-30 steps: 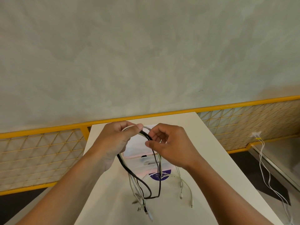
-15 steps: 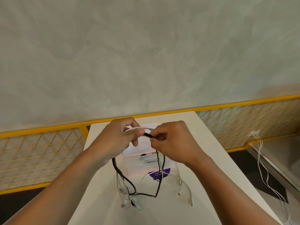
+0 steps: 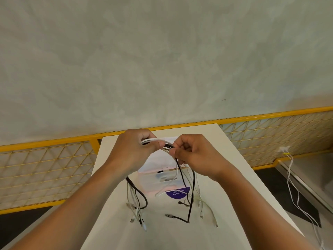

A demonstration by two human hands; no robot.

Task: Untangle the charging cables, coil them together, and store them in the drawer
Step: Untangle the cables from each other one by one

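Note:
A bundle of black and white charging cables [image 3: 182,179] arches between my two hands above a white table [image 3: 234,186]. My left hand [image 3: 133,150] grips the left part of the arch, fist closed around several strands. My right hand [image 3: 194,152] pinches the bundle just to the right of it. The cable ends hang down on both sides, and their plugs rest on the table top. Below the hands stands a small translucent white drawer box [image 3: 153,179] with a purple round sticker [image 3: 177,193] in front of it.
A yellow wire-mesh rail [image 3: 45,170] runs behind and beside the table. Past it is a grey-green plaster wall [image 3: 162,60]. At the right, two thin white cables [image 3: 295,192] hang from a socket [image 3: 283,149] down to the floor.
Both hands have risen slightly and come closer together. The black loop that hung in the middle has opened, and one black end now lies loose on the table.

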